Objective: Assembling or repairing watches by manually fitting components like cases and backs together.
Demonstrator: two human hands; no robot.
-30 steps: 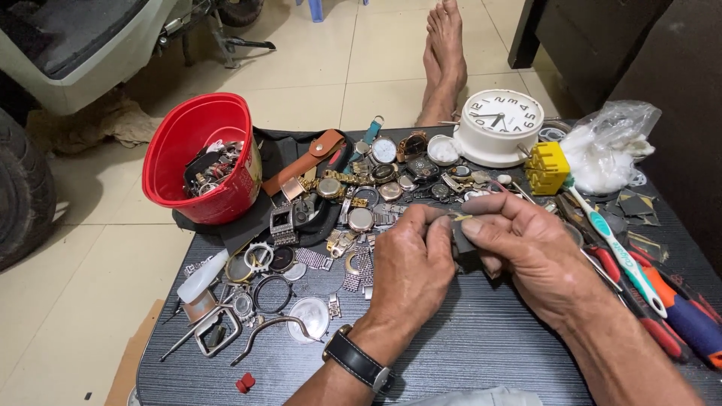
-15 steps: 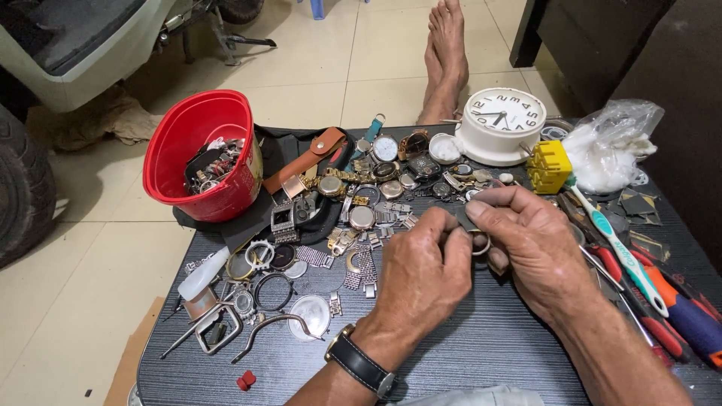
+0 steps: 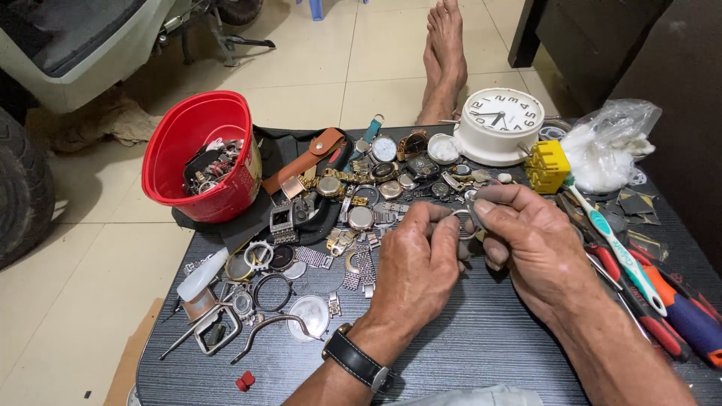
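Note:
My left hand (image 3: pixel 416 265) and my right hand (image 3: pixel 529 248) meet above the dark table (image 3: pixel 481 353), and together they pinch a small round metal watch part (image 3: pixel 464 220) between thumbs and fingertips. A black-strapped wristwatch (image 3: pixel 356 359) is on my left wrist. Just beyond the hands lies a heap of watches, cases and metal bands (image 3: pixel 361 203).
A red bucket (image 3: pixel 197 158) of watch parts stands at the table's left back. A white alarm clock (image 3: pixel 500 124), a yellow block (image 3: pixel 547 165) and a plastic bag (image 3: pixel 613 146) sit at the back right. Toothbrush (image 3: pixel 620 252) and screwdrivers (image 3: pixel 677 312) lie right. Bare feet (image 3: pixel 444 56) rest beyond.
Both hands have lifted slightly and shifted right with the small part. My fingers now pinch it more tightly between the two hands.

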